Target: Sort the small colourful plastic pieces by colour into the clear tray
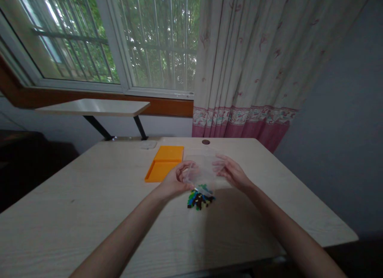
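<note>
Between my two hands is a clear plastic container (pixel 203 168), tilted with its lower edge over a heap of small colourful building pieces (pixel 199 200). The pieces are dark, blue, green and pale yellow and lie on the table. My left hand (pixel 181 176) is closed round the container's left side. On its right side my right hand (pixel 229 170) grips it with bent fingers, some of them seen blurred through the plastic. Just beyond my left hand lies an orange case (pixel 169 153), opened flat, with two shallow halves.
The pale wooden table (pixel 89 214) carries a small clear flat item (pixel 149 144) and a round dark cable hole (pixel 206 142) near its back edge. A raised shelf (pixel 98 106) on black legs stands at the back left. Behind hang curtains (pixel 245 70) beside a barred window.
</note>
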A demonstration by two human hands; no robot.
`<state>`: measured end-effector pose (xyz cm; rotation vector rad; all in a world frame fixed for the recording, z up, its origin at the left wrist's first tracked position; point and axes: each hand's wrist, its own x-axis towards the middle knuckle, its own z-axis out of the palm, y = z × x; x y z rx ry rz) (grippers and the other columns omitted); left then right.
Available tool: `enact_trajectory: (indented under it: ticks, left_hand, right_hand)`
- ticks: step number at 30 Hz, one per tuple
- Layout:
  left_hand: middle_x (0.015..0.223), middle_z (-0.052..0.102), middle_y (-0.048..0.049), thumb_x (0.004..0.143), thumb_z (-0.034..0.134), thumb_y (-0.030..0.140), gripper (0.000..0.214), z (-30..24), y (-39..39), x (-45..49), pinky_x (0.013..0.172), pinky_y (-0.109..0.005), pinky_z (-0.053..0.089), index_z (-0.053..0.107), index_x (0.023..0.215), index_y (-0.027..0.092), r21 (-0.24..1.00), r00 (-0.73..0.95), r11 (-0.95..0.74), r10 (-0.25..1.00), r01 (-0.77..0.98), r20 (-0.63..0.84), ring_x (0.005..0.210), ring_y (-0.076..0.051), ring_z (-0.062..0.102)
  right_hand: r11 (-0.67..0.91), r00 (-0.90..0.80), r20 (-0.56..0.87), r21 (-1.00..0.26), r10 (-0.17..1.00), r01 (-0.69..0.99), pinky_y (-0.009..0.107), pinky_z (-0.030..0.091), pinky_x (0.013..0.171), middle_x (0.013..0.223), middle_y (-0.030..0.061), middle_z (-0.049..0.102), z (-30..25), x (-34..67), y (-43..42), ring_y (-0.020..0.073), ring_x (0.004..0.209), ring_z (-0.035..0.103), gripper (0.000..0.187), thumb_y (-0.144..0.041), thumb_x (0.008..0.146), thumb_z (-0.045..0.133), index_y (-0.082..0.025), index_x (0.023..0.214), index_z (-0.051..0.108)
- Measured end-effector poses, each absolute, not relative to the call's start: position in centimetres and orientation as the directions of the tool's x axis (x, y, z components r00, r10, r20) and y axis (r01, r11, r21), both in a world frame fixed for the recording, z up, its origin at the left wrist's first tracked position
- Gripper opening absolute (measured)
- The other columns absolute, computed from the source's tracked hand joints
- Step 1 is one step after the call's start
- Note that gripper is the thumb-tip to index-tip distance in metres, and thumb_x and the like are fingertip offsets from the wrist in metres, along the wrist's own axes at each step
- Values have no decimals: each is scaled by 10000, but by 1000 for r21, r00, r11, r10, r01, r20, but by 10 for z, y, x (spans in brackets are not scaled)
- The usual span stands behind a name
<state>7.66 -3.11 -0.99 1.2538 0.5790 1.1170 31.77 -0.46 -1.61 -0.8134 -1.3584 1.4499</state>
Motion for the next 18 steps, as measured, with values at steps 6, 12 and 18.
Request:
enact_trajectory:
  ticks: [6, 12, 18]
  left_hand:
    - [1128, 519, -67, 446, 803, 161, 651, -13, -28, 84, 908, -348, 410, 456, 995, 216, 938, 264, -151, 935, -313, 238, 1093, -229, 514]
    - [1166, 483, -92, 478, 773, 174, 677, -13, -31, 84, 894, -361, 412, 444, 1068, 217, 971, 309, -172, 926, -167, 217, 1067, -225, 515]
    - [1046, 549, -81, 643, 654, 255, 397, -6, -26, 50, 909, -382, 382, 578, 1025, 179, 665, 336, -444, 895, 601, 293, 1005, -240, 510]
  right_hand:
    - [292, -440, 244, -955, 864, 43, 256, 470, 734, 1205, 106, 443, -13, 319, -7, 140, 913, 515, 1111, -377, 436, 827, -284, 1365, 225]
    - [385, -450, 285, -912, 846, 145, 288, 468, 769, 1117, 103, 524, -3, 323, -6, 145, 876, 534, 1070, -324, 492, 805, -232, 1380, 214]
    - [306, -333, 221, -923, 917, 231, 343, 471, 838, 1160, 126, 553, 3, 394, 14, 188, 952, 566, 1026, -363, 505, 788, -236, 1370, 251]
